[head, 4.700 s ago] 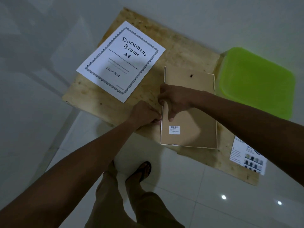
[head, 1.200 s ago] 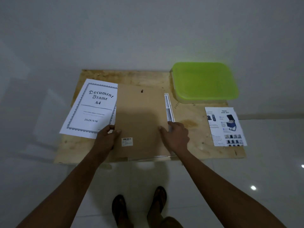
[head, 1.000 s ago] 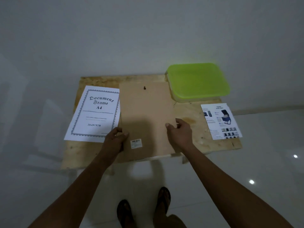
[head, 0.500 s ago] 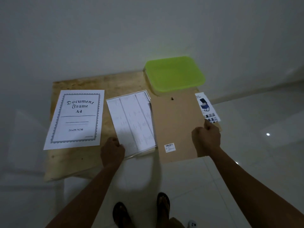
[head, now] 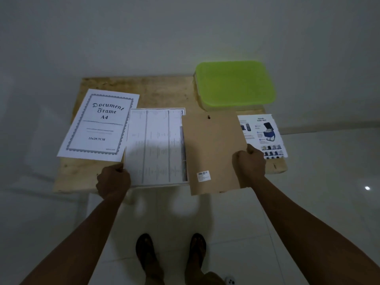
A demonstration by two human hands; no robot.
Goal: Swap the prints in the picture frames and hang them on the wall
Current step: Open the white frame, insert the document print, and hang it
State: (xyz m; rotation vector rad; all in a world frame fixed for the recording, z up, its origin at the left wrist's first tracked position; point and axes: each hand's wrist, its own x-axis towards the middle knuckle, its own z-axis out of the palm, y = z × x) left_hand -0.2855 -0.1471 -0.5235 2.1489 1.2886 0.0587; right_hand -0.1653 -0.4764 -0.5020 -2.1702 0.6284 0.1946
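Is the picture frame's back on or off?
Off. The right hand holds the brown backing board aside, and the sheet inside the frame lies exposed.

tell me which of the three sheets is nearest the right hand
The travel shoe bag flyer at the table's right end, the only one with colour pictures; the right hand is at its edge. The other two lie further left.

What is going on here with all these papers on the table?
A person is taking a picture frame apart at a wooden table. The right hand grips the brown backing board, held off the frame to its right. The left hand holds the frame's near left corner; a printed sheet lies exposed in it. A Document Frame A4 sheet lies left, a leaflet right, a green box behind.
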